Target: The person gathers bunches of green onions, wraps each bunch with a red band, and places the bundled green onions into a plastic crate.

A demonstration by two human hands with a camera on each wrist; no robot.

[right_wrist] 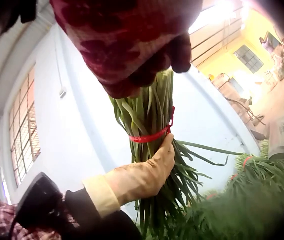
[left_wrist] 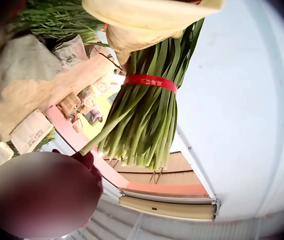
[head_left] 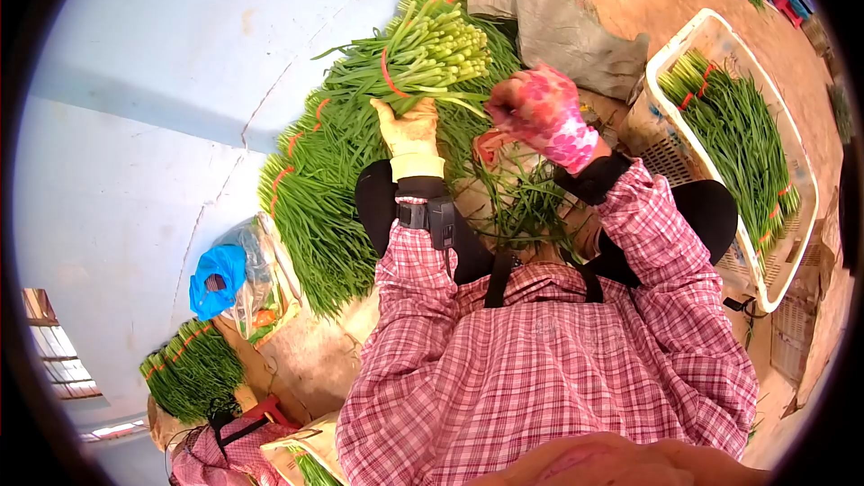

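My left hand [head_left: 411, 130], in a pale yellow glove, grips a bundle of garlic chives [head_left: 439, 47] just below its band. A printed red band [left_wrist: 151, 82] is wrapped round the bundle, whose pale cut ends point upward in the right wrist view. One stray stalk [left_wrist: 104, 132] slants out from the rest. Its end meets the curled fingertips of my right hand [head_left: 545, 117], which wears a pink flowered glove and pinches it beside the cut ends. In the left wrist view the right hand is mostly blurred.
More banded chive bundles [head_left: 328, 189] lie along the blue wall [head_left: 153, 162]. Loose leaves [head_left: 526, 202] cover the floor between my legs. At right stands a white plastic crate [head_left: 700, 157] with bundles inside. Grey sacks [head_left: 576, 36] lie ahead; a blue bag [head_left: 216, 281] sits at left.
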